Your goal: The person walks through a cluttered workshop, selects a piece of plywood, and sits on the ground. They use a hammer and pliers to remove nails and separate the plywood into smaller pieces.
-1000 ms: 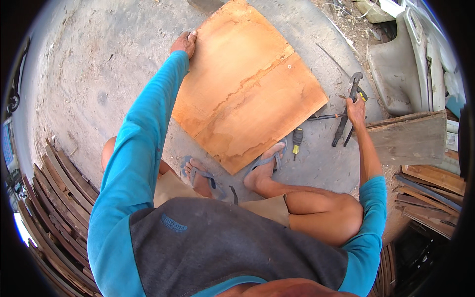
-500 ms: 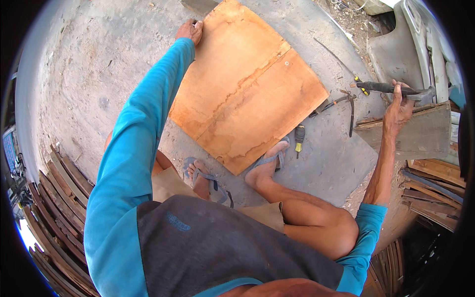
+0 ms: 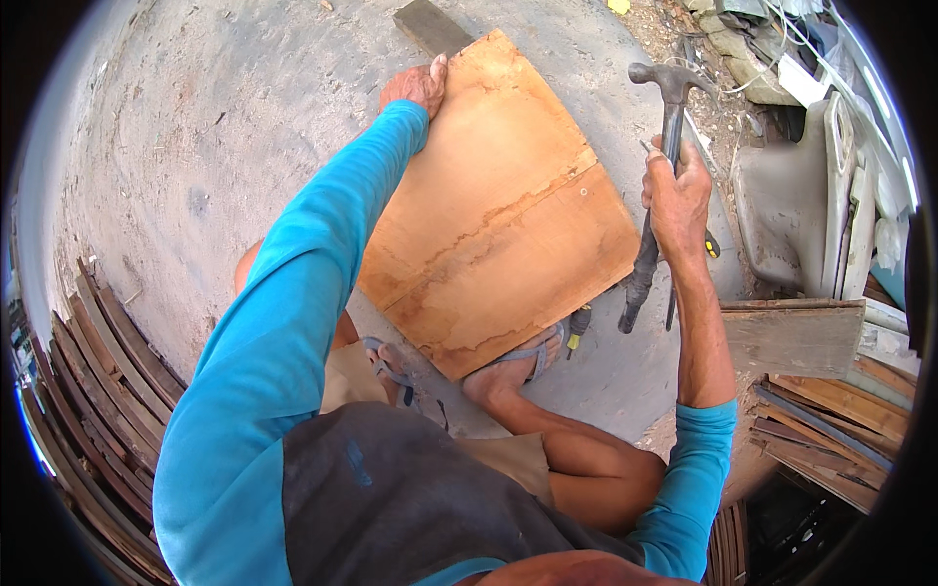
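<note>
A square plywood panel (image 3: 498, 205), orange-brown with dark stains and a seam across it, lies tilted before my feet. My left hand (image 3: 415, 88) grips its far left edge, fingers curled and thumb up at the rim. My right hand (image 3: 679, 200) is wrapped round the handle of a claw hammer (image 3: 671, 127), held just right of the panel with its head pointing away from me. A thin tip shows by the fingers; I cannot make out what it is. A screwdriver (image 3: 578, 330) with a dark, yellow-ended handle lies beside my right foot (image 3: 498, 381).
A grey wood offcut (image 3: 433, 26) touches the panel's far corner. At right stand a wooden plank (image 3: 791, 337), stacked boards (image 3: 831, 430) and a grey moulded part (image 3: 791, 205). Long wooden strips (image 3: 117, 381) lie at left. Behind my right hand, another yellow-marked handle (image 3: 711, 244) shows partly.
My right hand has swung the hammer in from the far right toward the panel and turned its head away from me. My left hand stays at the panel's edge. The view has shifted slightly.
</note>
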A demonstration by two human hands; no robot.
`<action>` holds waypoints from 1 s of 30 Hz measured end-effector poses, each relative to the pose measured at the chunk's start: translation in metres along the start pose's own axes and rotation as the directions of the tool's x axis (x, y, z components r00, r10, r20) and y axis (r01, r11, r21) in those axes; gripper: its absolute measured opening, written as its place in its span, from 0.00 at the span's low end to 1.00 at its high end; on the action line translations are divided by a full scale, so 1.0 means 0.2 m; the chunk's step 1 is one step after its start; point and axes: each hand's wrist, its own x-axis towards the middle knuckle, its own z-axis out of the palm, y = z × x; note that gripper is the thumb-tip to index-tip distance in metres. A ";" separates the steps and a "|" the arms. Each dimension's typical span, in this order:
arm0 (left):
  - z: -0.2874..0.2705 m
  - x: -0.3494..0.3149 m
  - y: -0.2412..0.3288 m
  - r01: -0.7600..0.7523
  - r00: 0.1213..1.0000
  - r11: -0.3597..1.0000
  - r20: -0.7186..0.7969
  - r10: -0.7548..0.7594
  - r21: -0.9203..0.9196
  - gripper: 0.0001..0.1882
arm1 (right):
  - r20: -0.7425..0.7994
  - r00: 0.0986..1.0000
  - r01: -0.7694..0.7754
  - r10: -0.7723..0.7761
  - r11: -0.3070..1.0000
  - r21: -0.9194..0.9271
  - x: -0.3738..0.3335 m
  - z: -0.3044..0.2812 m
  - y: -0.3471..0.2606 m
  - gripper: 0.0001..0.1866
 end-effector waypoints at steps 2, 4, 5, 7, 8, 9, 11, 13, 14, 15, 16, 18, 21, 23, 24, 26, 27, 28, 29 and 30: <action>-0.05 -0.03 0.02 0.037 0.999 0.999 0.008 -0.036 -0.011 0.36 | 0.094 0.993 0.043 -0.065 0.975 0.219 0.07 0.18 -0.15 0.15; -0.06 -0.05 -0.01 0.047 0.999 0.999 0.006 -0.047 -0.003 0.35 | 0.235 0.970 -0.020 -0.060 0.946 0.325 0.09 0.36 -0.17 0.14; -0.04 -0.03 -0.02 0.031 1.000 0.999 -0.004 -0.031 0.009 0.35 | 0.311 0.950 -0.091 -0.002 0.954 0.284 0.09 0.47 -0.08 0.13; -0.03 0.00 0.00 0.001 1.000 1.000 -0.007 -0.001 0.002 0.35 | 0.219 0.975 0.018 -0.035 0.997 0.081 0.09 0.67 0.10 0.15; -0.03 -0.01 0.00 0.000 1.000 1.000 0.004 0.000 -0.013 0.35 | 0.218 0.976 0.007 -0.030 0.994 0.107 0.11 0.71 0.09 0.16; -0.03 -0.02 0.00 -0.001 1.000 1.000 0.015 0.001 -0.028 0.35 | 0.217 0.976 -0.005 -0.024 0.991 0.133 0.13 0.74 0.08 0.16; -0.05 -0.01 0.00 0.008 0.999 1.000 0.049 -0.008 -0.013 0.35 | 0.169 0.983 0.045 -0.075 0.984 0.171 0.17 0.79 0.05 0.17; -0.06 -0.01 0.00 0.018 0.998 1.000 0.063 -0.018 -0.012 0.35 | 0.077 0.978 0.176 -0.193 0.967 0.186 0.23 0.82 -0.02 0.16; -0.07 -0.02 0.01 0.025 0.998 1.000 0.060 -0.023 -0.017 0.35 | 0.076 0.977 0.189 -0.200 0.972 0.138 0.24 0.83 -0.05 0.16; -0.07 -0.02 0.00 0.030 0.998 0.999 0.057 -0.029 -0.023 0.35 | 0.066 0.970 0.227 -0.233 0.970 0.088 0.24 0.85 -0.04 0.16; -0.07 -0.02 0.00 0.028 0.998 0.999 0.051 -0.027 -0.016 0.35 | 0.056 0.961 0.269 -0.271 0.962 0.036 0.24 0.88 -0.02 0.16; -0.06 -0.01 0.00 0.023 0.999 1.000 0.039 -0.023 -0.001 0.35 | 0.104 0.971 0.227 -0.216 0.968 -0.103 0.25 0.92 0.02 0.16; -0.04 0.01 -0.01 0.067 0.995 0.997 0.073 -0.065 -0.030 0.35 | 0.067 0.974 0.223 -0.217 0.970 -0.095 0.28 0.96 0.10 0.16; -0.06 0.01 -0.01 0.038 0.998 0.999 0.057 -0.036 -0.026 0.35 | 0.040 0.972 0.229 -0.230 0.973 0.034 0.27 0.93 0.03 0.17; -0.05 -0.01 -0.02 0.023 0.998 0.999 0.062 -0.022 -0.021 0.35 | 0.016 0.965 0.262 -0.263 0.963 0.067 0.26 0.91 -0.03 0.18; -0.04 0.02 -0.03 0.028 0.997 1.000 0.068 -0.027 -0.014 0.35 | -0.083 0.922 0.383 -0.377 0.921 0.073 0.26 0.92 -0.05 0.19; -0.03 0.03 -0.04 0.031 0.997 0.999 0.071 -0.030 -0.010 0.35 | -0.046 0.932 0.358 -0.359 0.933 -0.018 0.26 0.95 0.00 0.19; -0.02 0.03 -0.05 0.023 0.998 0.999 0.053 -0.021 -0.023 0.35 | -0.014 0.942 0.332 -0.335 0.937 -0.113 0.28 0.98 0.05 0.19; -0.01 0.02 -0.05 0.013 0.999 0.999 0.034 -0.012 -0.038 0.36 | 0.015 0.951 0.305 -0.309 0.929 -0.208 0.29 1.00 0.11 0.19; 0.00 0.02 -0.05 0.004 1.000 0.999 0.016 -0.003 -0.053 0.36 | 0.036 0.963 0.268 -0.267 0.935 -0.234 0.32 1.01 0.15 0.19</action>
